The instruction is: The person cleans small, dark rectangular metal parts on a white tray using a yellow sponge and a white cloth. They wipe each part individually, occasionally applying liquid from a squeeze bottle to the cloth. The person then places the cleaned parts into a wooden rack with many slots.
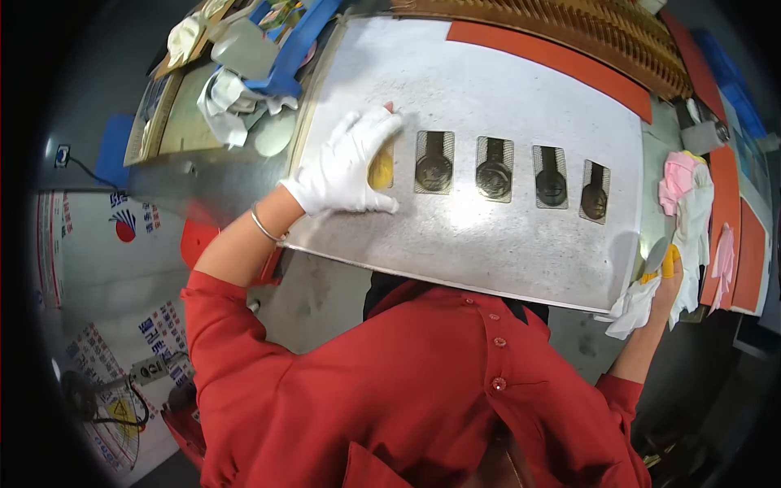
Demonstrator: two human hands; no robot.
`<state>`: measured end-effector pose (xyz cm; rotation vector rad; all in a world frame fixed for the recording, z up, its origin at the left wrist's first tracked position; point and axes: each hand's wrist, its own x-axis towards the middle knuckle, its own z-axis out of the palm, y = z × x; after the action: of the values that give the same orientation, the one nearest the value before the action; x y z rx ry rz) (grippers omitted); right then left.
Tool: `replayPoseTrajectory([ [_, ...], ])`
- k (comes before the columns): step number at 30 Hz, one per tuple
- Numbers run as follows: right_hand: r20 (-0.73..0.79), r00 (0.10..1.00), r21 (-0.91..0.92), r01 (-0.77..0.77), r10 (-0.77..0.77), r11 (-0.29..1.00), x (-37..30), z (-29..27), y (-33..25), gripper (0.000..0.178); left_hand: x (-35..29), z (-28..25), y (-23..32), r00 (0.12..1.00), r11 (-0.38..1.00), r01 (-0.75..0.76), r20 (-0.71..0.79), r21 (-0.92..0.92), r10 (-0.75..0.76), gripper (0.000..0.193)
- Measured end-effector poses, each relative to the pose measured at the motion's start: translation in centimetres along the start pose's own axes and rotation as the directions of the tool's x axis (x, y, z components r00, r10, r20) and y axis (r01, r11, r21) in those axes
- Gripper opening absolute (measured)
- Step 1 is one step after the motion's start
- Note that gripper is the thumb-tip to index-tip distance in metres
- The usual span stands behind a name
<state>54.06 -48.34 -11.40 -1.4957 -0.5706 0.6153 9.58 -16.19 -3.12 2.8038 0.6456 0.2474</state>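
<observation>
My left hand (346, 163), in a white glove, lies on the pale metal plate (521, 252) near its left end. Its fingers and thumb are spread around a yellow patch (382, 169), partly hidden by the hand. To its right, several dark keyhole-shaped figures (434, 163) in rectangular meshed panels stand in a row on the plate. Beyond the plate's right edge is my right hand (670, 281), with yellow covers on its fingers. Those fingers are closed on a white cloth (630, 309). A greyish round disc (655, 254) is beside the fingertips; whether they grip it is unclear.
A brown slotted rack (569, 37) and an orange strip (545, 65) line the far edge. At far left are a blue bin (297, 49), white rags (228, 102) and a pale disc (274, 134). Pink cloth (677, 180) and white cloth (693, 224) lie at right.
</observation>
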Motion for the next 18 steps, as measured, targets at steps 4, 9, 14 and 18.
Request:
replayPoseTrajectory([
  [4, 0.081, 0.997, 0.019, -0.011, 0.009, 1.0, 0.2, -1.0, 0.3, 0.02, -0.8, -0.5, -0.8, 0.984, 0.982, 0.13, 0.104, 0.14, -0.145, 0.095],
  [9, 0.038, 0.999, -0.032, 0.002, -0.001, 0.999, 0.1, -1.1, 0.4, 0.021, -0.7, -1.6, 0.9, 0.987, 0.986, 0.093, 0.119, 0.135, -0.11, 0.068],
  [14, 0.047, 0.999, -0.001, -0.026, 0.026, 1.0, 0.1, -1.0, 0.1, 0.021, -0.7, -1.7, 2.6, 0.984, 0.924, 0.001, 0.165, 0.381, -0.069, 0.051],
  [18, 0.052, 0.999, -0.017, 0.001, 0.0, 1.0, 0.0, -0.3, -0.4, 0.021, -0.6, -2.2, 2.2, 0.982, 0.978, 0.143, 0.1, 0.155, -0.159, 0.055],
])
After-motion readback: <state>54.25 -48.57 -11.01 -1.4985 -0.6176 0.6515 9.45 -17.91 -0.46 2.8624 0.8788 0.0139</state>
